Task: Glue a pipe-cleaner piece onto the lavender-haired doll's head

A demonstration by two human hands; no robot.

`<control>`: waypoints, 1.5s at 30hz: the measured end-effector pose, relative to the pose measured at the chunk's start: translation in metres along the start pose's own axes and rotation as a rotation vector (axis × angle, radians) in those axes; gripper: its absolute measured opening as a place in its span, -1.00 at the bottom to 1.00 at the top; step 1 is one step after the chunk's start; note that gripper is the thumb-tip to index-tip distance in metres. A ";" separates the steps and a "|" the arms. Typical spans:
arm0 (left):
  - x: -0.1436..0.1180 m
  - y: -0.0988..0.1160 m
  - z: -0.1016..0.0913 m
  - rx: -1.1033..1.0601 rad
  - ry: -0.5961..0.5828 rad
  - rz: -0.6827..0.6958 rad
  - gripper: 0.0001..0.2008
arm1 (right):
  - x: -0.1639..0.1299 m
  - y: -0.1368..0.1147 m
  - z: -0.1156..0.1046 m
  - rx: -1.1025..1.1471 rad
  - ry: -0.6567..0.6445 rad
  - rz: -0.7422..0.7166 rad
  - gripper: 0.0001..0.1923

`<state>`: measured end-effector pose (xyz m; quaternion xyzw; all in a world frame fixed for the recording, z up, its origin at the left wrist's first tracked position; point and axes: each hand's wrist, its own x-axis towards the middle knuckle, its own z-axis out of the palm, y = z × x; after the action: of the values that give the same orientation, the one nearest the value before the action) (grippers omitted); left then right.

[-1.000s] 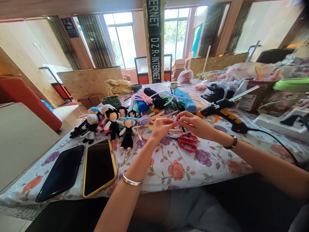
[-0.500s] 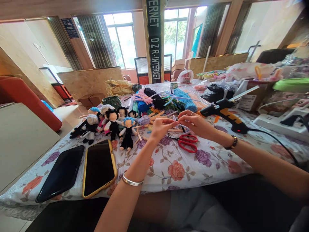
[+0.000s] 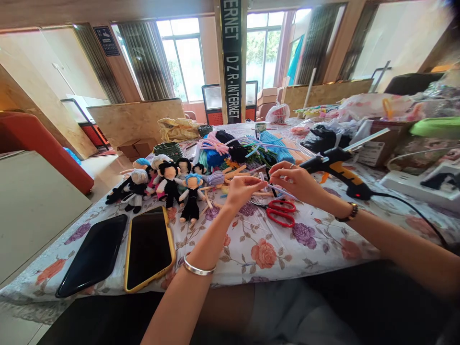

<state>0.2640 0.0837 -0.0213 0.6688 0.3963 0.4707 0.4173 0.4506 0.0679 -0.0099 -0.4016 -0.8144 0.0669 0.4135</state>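
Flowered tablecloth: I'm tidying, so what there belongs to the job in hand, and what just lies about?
Likely the job's: pale strip, red-handled scissors, glue gun, fuzzy stems, yarn dolls.
Likely just lying about: yellow-cased phone, dark flat object, black bag.

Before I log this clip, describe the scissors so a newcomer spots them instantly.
Start at the flowered tablecloth, then find the right hand, left of the black-and-orange glue gun. The scissors lie just below that hand in the picture, their looped red handles unlike the pale strips nearby.

Room before scissors (image 3: 280, 212); glue gun (image 3: 343, 173) seemingly crowds the right hand (image 3: 297, 184).
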 end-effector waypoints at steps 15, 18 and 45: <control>-0.003 0.006 -0.002 -0.115 -0.156 -0.030 -0.63 | -0.002 -0.004 -0.004 -0.142 -0.130 -0.274 -0.74; -0.003 0.006 -0.002 -0.136 -0.184 -0.075 -0.63 | -0.003 -0.002 -0.008 -0.241 -0.200 -0.313 -0.73; -0.002 0.001 0.000 0.009 -0.131 -0.051 -0.59 | -0.004 0.003 -0.004 -0.469 -0.118 -0.215 -0.75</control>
<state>0.2633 0.0817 -0.0212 0.6898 0.3871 0.4132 0.4512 0.4566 0.0659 -0.0107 -0.3932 -0.8682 -0.1448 0.2657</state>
